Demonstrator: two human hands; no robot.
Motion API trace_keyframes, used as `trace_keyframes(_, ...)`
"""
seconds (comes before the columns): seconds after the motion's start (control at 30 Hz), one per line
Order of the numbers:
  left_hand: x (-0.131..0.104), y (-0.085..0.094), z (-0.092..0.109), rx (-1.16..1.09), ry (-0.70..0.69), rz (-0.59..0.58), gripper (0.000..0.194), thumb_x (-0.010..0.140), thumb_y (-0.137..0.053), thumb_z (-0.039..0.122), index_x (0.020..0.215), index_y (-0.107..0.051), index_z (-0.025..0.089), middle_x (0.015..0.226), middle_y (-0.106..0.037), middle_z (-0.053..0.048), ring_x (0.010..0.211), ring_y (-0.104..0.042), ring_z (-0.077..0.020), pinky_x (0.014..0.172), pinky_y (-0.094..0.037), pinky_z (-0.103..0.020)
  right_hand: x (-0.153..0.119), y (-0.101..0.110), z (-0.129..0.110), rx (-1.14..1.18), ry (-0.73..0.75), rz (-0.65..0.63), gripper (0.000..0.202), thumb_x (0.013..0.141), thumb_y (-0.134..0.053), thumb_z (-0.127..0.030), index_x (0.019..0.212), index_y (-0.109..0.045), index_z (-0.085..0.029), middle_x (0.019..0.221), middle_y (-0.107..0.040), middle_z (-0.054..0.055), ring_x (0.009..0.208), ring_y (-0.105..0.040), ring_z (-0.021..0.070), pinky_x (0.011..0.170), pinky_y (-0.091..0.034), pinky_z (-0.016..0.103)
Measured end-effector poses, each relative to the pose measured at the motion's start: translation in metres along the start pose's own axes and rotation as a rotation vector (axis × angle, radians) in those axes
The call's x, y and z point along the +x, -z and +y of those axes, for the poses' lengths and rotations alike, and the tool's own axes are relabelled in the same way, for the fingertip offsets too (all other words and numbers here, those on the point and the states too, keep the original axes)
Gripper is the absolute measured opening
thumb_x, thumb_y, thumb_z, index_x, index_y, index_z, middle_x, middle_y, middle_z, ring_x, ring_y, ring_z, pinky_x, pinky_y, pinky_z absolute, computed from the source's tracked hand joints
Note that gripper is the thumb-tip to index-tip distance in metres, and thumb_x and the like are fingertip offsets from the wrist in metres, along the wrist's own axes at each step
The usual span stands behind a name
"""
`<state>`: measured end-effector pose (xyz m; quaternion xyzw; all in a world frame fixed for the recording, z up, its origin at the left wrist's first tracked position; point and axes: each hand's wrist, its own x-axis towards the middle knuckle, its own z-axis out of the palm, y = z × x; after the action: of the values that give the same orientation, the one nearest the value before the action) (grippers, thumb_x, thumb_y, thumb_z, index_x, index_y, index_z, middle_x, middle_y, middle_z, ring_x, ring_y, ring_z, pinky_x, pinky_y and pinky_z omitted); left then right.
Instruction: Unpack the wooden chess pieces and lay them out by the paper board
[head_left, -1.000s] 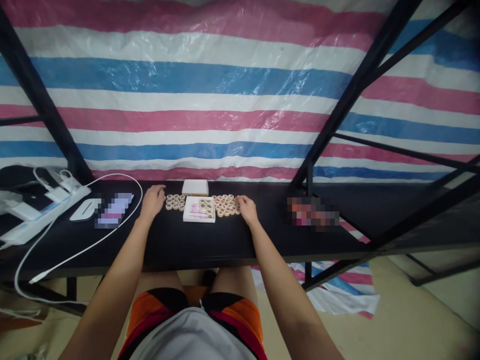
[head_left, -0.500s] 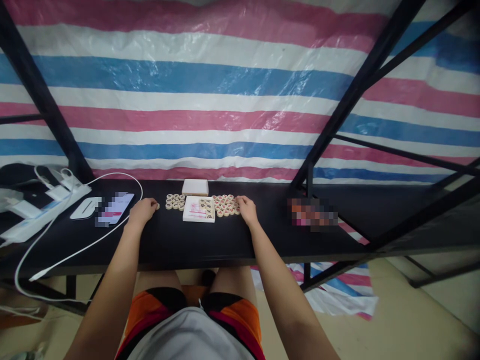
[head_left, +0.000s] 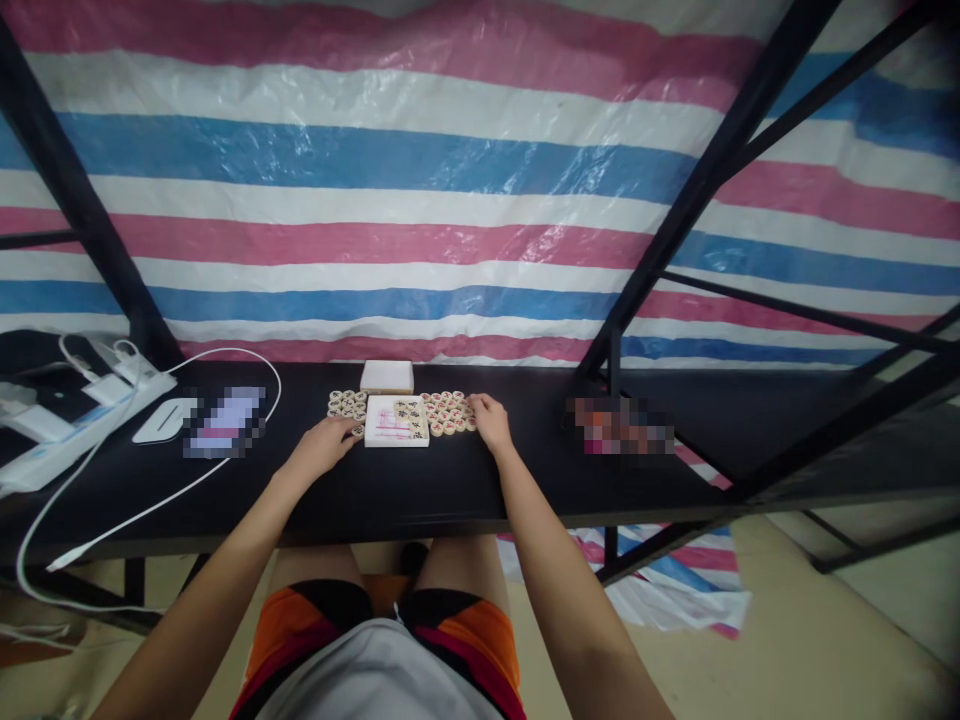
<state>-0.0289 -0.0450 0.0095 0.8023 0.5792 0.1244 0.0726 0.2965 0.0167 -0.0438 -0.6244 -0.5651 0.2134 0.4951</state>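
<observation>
Round Chinese chess pieces lie in two groups on the black table. My left hand (head_left: 326,447) is closed, its fingertips on a single dark-marked piece (head_left: 358,431) at the front of the black-marked group (head_left: 346,402). To the right, my right hand (head_left: 491,422) has its fingers drawn together against the end of the red-marked group (head_left: 448,412); its fingertips partly cover the end pieces. Between the groups sits a shallow white box (head_left: 386,440), with several black-marked pieces (head_left: 409,415) in its right part and pink print showing at the left.
Behind the box lies a white lid (head_left: 387,377). On the left are a phone (head_left: 225,420), a white flat device (head_left: 159,422), a white cable (head_left: 142,510) and a power strip (head_left: 90,430). A blurred reddish item (head_left: 619,427) lies right, near the black frame post (head_left: 613,360).
My left hand has moved right with a piece, from beside the black-marked group to its front edge by the box. My right hand stays at the red-marked group.
</observation>
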Motion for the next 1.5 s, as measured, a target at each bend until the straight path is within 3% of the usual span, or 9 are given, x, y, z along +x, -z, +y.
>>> trace_keyframes(0.27,0.008,-0.007,0.003,0.046,0.014,0.045,0.028,0.087,-0.046,0.026,0.108,-0.065,0.020,0.108,-0.067,-0.010,0.098,-0.062,-0.0233,0.086,-0.045,-0.030,-0.001,0.001,-0.004,0.004,-0.006,-0.004,0.040,0.080,-0.040,-0.049,0.083,-0.067,-0.019,0.080,-0.068,0.003,0.075,-0.059,0.0177,0.070,-0.043,0.026)
trace_keyframes(0.67,-0.001,-0.013,0.007,0.160,-0.015,0.102,0.035,0.088,-0.041,0.024,0.117,-0.060,0.020,0.109,-0.064,-0.009,0.103,-0.058,-0.0250,0.083,-0.048,-0.034,-0.001,0.001,-0.003,-0.005,0.004,-0.001,0.039,0.079,-0.041,-0.047,0.084,-0.068,-0.019,0.082,-0.068,0.003,0.079,-0.059,0.0181,0.073,-0.041,0.027)
trace_keyframes(0.8,-0.002,-0.011,0.009,0.103,-0.046,0.230,0.035,0.088,-0.041,0.025,0.118,-0.058,0.017,0.111,-0.061,-0.011,0.105,-0.055,-0.0251,0.088,-0.046,-0.035,0.000,-0.001,0.000,0.018,0.001,0.009,0.036,0.079,-0.042,-0.043,0.089,-0.068,-0.020,0.089,-0.069,0.003,0.083,-0.060,0.0183,0.076,-0.042,0.027)
trace_keyframes(0.9,0.006,-0.006,0.022,0.047,-0.161,0.292,0.032,0.090,-0.040,0.026,0.109,-0.063,0.016,0.105,-0.062,-0.010,0.103,-0.054,-0.0245,0.091,-0.043,-0.037,0.000,-0.001,0.000,0.026,-0.001,0.008,0.036,0.079,-0.042,-0.043,0.089,-0.068,-0.020,0.091,-0.069,0.003,0.084,-0.060,0.0184,0.077,-0.043,0.027)
trace_keyframes(1.03,0.031,-0.005,0.048,0.048,-0.331,0.149,0.029,0.087,-0.045,0.024,0.105,-0.066,0.017,0.099,-0.063,-0.010,0.098,-0.055,-0.0247,0.091,-0.042,-0.038,0.000,0.000,-0.002,0.025,-0.019,0.005,0.036,0.078,-0.043,-0.042,0.089,-0.068,-0.020,0.090,-0.069,0.004,0.083,-0.061,0.0188,0.076,-0.043,0.028)
trace_keyframes(1.2,0.058,-0.019,0.062,0.117,-0.301,-0.026,0.028,0.085,-0.045,0.019,0.101,-0.068,0.018,0.103,-0.062,-0.010,0.096,-0.057,-0.0241,0.084,-0.045,-0.035,-0.001,0.001,-0.003,0.028,-0.022,-0.001,0.035,0.078,-0.043,-0.042,0.088,-0.068,-0.020,0.088,-0.069,0.003,0.083,-0.061,0.0188,0.076,-0.043,0.028)
trace_keyframes(1.4,0.066,-0.029,0.058,0.131,-0.264,-0.002,0.029,0.083,-0.048,0.021,0.108,-0.061,0.017,0.108,-0.058,-0.012,0.102,-0.056,-0.0257,0.080,-0.046,-0.033,0.000,0.000,-0.001,0.041,-0.015,0.004,0.035,0.078,-0.044,-0.043,0.088,-0.068,-0.020,0.087,-0.069,0.003,0.082,-0.060,0.0184,0.076,-0.043,0.027)
trace_keyframes(1.5,0.068,-0.034,0.056,0.106,-0.250,0.016,0.025,0.084,-0.045,0.019,0.101,-0.063,0.015,0.105,-0.058,-0.012,0.098,-0.057,-0.0238,0.079,-0.046,-0.032,0.001,0.000,0.000,0.034,-0.018,-0.005,0.037,0.078,-0.043,-0.045,0.088,-0.068,-0.020,0.085,-0.069,0.003,0.081,-0.061,0.0184,0.074,-0.044,0.027)
